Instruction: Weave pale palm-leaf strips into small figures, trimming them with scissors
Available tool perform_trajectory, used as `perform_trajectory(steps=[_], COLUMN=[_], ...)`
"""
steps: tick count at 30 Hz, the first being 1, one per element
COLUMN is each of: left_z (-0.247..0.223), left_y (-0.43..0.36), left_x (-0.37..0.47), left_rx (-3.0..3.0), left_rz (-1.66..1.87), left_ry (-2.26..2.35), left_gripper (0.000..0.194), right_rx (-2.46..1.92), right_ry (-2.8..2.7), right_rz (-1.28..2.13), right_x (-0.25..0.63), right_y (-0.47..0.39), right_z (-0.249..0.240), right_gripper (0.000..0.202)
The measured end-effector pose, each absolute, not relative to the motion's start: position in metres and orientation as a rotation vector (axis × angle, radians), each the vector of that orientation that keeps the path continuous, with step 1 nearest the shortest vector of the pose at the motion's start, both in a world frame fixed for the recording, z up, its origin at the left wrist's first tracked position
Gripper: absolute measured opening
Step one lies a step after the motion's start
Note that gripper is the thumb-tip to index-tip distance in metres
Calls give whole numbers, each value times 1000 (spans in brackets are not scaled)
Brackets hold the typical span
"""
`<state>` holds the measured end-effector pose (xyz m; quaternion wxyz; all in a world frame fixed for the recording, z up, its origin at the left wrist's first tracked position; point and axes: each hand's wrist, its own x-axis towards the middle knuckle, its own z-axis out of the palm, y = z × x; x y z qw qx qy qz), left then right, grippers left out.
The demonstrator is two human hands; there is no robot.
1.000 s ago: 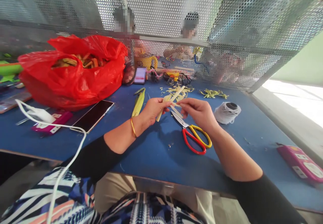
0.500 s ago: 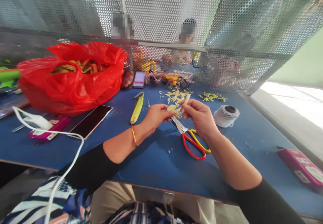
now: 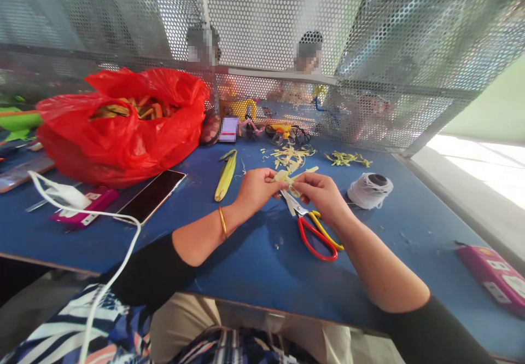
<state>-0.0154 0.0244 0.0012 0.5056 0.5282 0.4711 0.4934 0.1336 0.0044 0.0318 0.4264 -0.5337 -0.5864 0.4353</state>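
My left hand (image 3: 258,190) pinches a pale, husk-like strip (image 3: 283,176) between thumb and fingers, over the middle of the blue table. Close beside it, my right hand (image 3: 319,191) is closed on the same pale strip material, with an end sticking out above its fingers. Just below lie scissors (image 3: 302,211) with one red and one yellow handle, their blade tips partly hidden by the hands and strips. A yellow-green husk piece (image 3: 225,178) rests left of my hands. To the right stands a spool of white thread (image 3: 369,191).
Cut pale strips (image 3: 291,157) and greener scraps (image 3: 348,159) lie behind my hands. At left are a red plastic bag (image 3: 164,139), a dark phone (image 3: 153,197), a pink box (image 3: 92,205) and a white cable (image 3: 133,246). A perforated metal screen (image 3: 262,30) closes the back, people beyond it.
My right hand has turned and lowered slightly, its fingers now nearer the left hand's. The strip end above it tilts more toward the right. The view has shifted slightly.
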Motion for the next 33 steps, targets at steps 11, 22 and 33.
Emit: perform_trajectory(steps=[11, 22, 33], left_z=[-1, -9, 5], left_y=[22, 18, 15], left_x=[-15, -16, -12], left_rx=[1365, 1653, 1482], left_rz=[1164, 1009, 1075], left_ry=[1161, 1134, 1184], left_gripper=[10, 13, 10], right_rx=[-1290, -1332, -1393], right_ry=[-1491, -1380, -1706], right_rz=[1148, 1286, 882], right_x=[136, 132, 148], right_y=[8, 6, 13], right_z=[28, 28, 23], right_gripper=[23, 10, 14])
